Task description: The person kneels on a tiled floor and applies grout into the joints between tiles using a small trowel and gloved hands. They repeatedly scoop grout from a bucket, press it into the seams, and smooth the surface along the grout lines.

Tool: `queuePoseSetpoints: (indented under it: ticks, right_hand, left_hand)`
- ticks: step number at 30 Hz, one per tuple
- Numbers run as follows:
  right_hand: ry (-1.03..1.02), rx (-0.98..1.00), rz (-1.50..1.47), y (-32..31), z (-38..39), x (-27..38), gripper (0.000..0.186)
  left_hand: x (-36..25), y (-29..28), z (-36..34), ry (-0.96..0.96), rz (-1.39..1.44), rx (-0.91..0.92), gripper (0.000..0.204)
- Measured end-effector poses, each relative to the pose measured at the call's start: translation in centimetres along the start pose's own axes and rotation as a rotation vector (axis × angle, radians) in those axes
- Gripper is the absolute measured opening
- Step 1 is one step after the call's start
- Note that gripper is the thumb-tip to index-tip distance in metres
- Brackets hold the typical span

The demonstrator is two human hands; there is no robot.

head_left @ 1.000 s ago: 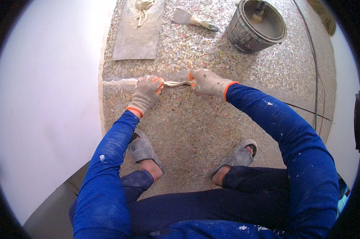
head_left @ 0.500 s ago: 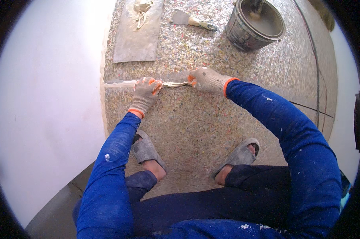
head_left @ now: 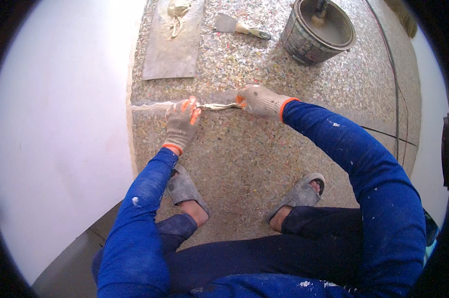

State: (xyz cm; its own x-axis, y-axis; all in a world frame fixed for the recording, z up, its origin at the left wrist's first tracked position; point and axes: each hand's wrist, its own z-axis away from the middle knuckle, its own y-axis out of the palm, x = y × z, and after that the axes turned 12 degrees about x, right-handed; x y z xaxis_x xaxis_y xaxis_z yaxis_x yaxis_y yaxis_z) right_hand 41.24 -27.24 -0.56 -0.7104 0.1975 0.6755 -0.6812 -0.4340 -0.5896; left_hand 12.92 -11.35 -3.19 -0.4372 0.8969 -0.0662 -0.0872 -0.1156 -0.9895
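Left hand [head_left: 182, 124] shifted slightly lower; right hand [head_left: 262, 102] nearly unmoved. One pale strip [head_left: 217, 107] between both, upper middle of frame: right grip pinching one end, left grip cannot tell. One scraper [head_left: 240, 28], one bucket [head_left: 300, 42] at top.

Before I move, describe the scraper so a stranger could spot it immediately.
On the speckled floor, find the large round bucket beyond the right hand. Between it and the flat gray board at left lies the scraper. Unlike them, it has a broad blade pointing left and a dark-ended handle.
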Motion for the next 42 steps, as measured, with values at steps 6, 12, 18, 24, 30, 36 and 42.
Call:
queuePoseSetpoints:
  ticks: [6,12,18,24,30,36,42]
  right_hand:
    - [-0.023,-0.019,0.005,-0.2,0.2,0.3,0.023]
    - [0.088,0.154,-0.015,-0.9,0.0,0.6,0.031]
    - [-0.034,0.041,0.003,-0.4,-0.1,0.0,0.024]
    - [0.046,0.101,-0.021,-0.5,-0.6,0.0,0.025]
    - [0.039,0.102,-0.002,-0.8,-0.1,0.5,0.025]
    - [0.037,0.081,0.017,-0.9,-0.2,0.8,0.025]
    - [0.017,0.095,0.039,-0.8,-0.1,0.6,0.029]
  left_hand:
    - [-5.1,0.1,2.1,-0.178,-0.101,0.205,0.079]
    - [-7.7,0.7,2.0,-0.317,-0.018,0.169,0.081]
    - [-7.1,1.0,2.2,-0.457,-0.04,0.203,0.085]
    - [-7.2,1.2,1.9,-0.402,-0.052,0.217,0.086]
    - [-6.8,0.6,1.7,-0.39,-0.068,0.215,0.088]
    - [-11.1,0.9,0.5,-0.499,0.049,0.182,0.09]
    - [-13.9,1.2,-1.2,-0.749,0.166,0.148,0.083]
